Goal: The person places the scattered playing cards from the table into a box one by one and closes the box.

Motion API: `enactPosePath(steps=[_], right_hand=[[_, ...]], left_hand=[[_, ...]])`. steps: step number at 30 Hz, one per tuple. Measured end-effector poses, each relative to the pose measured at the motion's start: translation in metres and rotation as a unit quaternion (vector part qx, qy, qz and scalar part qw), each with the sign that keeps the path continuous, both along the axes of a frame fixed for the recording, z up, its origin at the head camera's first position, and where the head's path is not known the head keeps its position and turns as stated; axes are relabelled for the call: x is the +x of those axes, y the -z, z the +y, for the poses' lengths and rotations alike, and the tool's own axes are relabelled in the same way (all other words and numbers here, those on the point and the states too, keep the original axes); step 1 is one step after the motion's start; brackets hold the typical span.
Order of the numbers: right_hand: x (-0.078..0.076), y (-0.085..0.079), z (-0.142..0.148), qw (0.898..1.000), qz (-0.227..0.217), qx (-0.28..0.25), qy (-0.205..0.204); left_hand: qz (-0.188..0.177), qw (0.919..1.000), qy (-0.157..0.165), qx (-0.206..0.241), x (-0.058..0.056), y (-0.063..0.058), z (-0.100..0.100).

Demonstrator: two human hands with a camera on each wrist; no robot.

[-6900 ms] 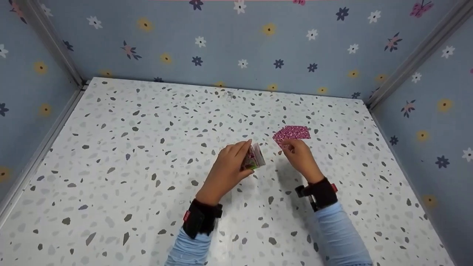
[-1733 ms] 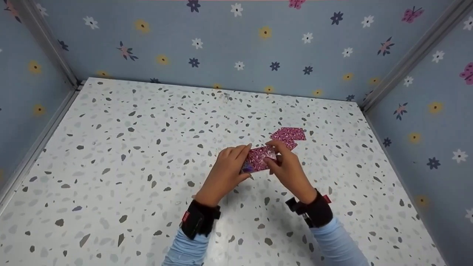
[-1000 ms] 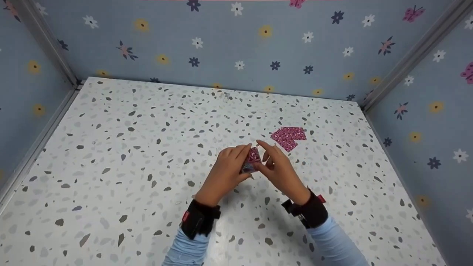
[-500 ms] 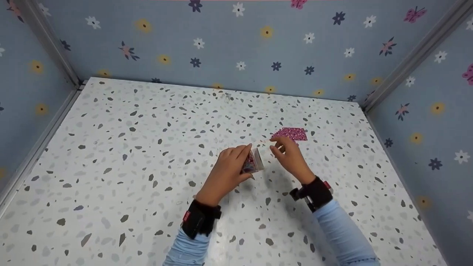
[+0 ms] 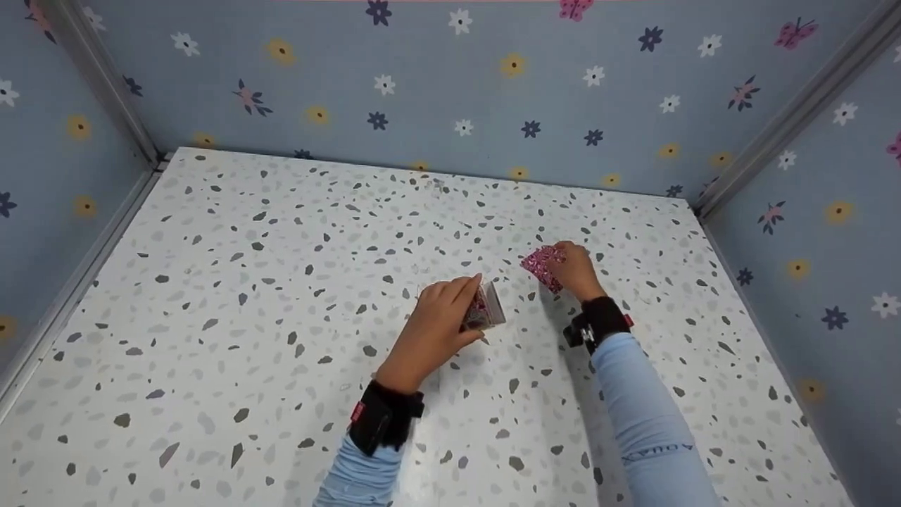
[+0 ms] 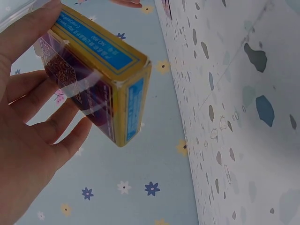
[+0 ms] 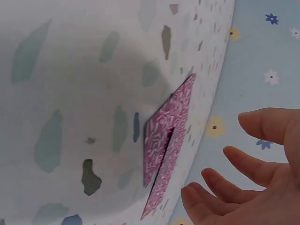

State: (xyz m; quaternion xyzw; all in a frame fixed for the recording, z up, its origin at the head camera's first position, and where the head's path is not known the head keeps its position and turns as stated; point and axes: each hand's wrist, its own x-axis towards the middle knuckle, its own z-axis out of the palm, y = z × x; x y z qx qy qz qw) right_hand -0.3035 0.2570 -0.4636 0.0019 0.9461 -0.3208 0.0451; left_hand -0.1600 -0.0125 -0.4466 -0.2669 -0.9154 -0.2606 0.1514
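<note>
My left hand (image 5: 435, 327) holds a small card box (image 5: 476, 315) above the table, its end toward the right hand showing a pale raised flap. In the left wrist view the card box (image 6: 84, 86) is gold-edged with blue panels and a dark purple face; thumb and fingers grip it from opposite sides. Pink glitter-patterned cards (image 5: 540, 263) lie overlapping on the table to its right. Over them reaches my right hand (image 5: 577, 273), hiding part of them. Seen from the right wrist, that hand (image 7: 253, 173) has loosely bent, spread fingers, apart from the cards (image 7: 161, 136).
The white speckled table (image 5: 281, 282) extends on all sides of the hands. Blue flowered panels (image 5: 436, 84) wall it at the back, left and right. Black straps with cameras sit on both wrists.
The right hand pushed a pink card into the card box, let go, then moved away right to the cards on the table. My left hand has kept its hold on the box.
</note>
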Motion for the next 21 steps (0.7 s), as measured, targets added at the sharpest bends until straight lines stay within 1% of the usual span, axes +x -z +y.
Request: enactPosePath(steps=[2, 4, 6, 8, 9, 10, 11, 12, 13, 15, 17, 21], right_hand=[[-0.008, 0.012, 0.007, 1.000, 0.004, 0.003, -0.016], [-0.029, 0.043, 0.025, 0.999, 0.028, 0.018, -0.035], [-0.043, 0.061, 0.035, 0.998, 0.006, 0.048, -0.044], [-0.047, 0.065, 0.036, 0.995, -0.019, 0.084, -0.050], [-0.049, 0.065, 0.035, 0.993, -0.040, 0.101, -0.048], [-0.042, 0.054, 0.029, 0.990, -0.071, 0.115, -0.050], [-0.034, 0.044, 0.022, 0.986, -0.092, 0.131, -0.052], [-0.029, 0.039, 0.018, 0.984, -0.094, 0.141, -0.056], [-0.021, 0.030, 0.013, 0.983, -0.095, 0.145, -0.057], [-0.012, 0.022, 0.007, 0.981, -0.104, 0.155, -0.059], [-0.007, 0.019, 0.006, 0.980, -0.099, 0.165, -0.057], [0.001, 0.016, 0.004, 0.983, -0.099, 0.148, -0.034]], left_hand=[[0.000, 1.0000, 0.001, -0.002, 0.000, 0.000, 0.000], [-0.002, 1.0000, 0.001, -0.003, 0.000, -0.001, 0.000], [-0.005, 1.0000, -0.001, -0.002, 0.000, -0.001, 0.000], [-0.008, 1.0000, -0.002, 0.000, 0.000, -0.001, -0.001], [-0.010, 0.9999, -0.002, 0.002, 0.001, -0.001, -0.001], [-0.010, 0.9999, -0.001, 0.004, 0.001, -0.001, -0.001], [-0.011, 0.9999, -0.001, 0.006, 0.001, -0.001, -0.001], [-0.011, 0.9999, -0.001, 0.006, 0.001, -0.002, -0.001], [-0.010, 0.9999, -0.001, 0.006, 0.001, -0.002, -0.001], [-0.010, 0.9999, -0.003, 0.003, 0.000, -0.003, -0.002], [-0.009, 1.0000, -0.005, 0.000, 0.000, -0.003, -0.001], [0.001, 1.0000, -0.003, -0.007, 0.001, -0.002, 0.000]])
